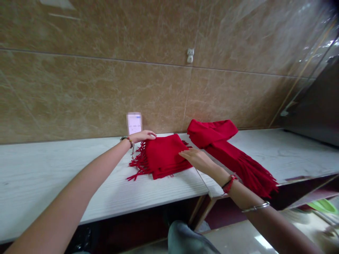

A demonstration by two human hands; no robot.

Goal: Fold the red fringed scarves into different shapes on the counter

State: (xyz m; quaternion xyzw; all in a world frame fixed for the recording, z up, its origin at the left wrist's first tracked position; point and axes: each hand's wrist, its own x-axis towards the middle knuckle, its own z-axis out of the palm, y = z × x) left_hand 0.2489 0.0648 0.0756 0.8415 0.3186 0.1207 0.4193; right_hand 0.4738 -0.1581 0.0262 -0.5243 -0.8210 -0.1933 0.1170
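Note:
A folded red scarf [161, 155] with fringe on its left side lies on the white wooden table [53, 173]. My left hand [143, 135] rests flat on the scarf's far left corner, fingers stretched out. My right hand [194, 158] lies flat on the scarf's right edge, fingers extended. A second red scarf [225, 148] lies unfolded to the right, running diagonally, its fringed end [262, 180] hanging over the front edge of the table.
A small white card [134, 123] leans against the brown tiled wall behind the folded scarf. A white wall socket [190, 55] sits higher up. A dark appliance [317, 106] stands at the far right. A green object [323, 205] lies on the floor below right.

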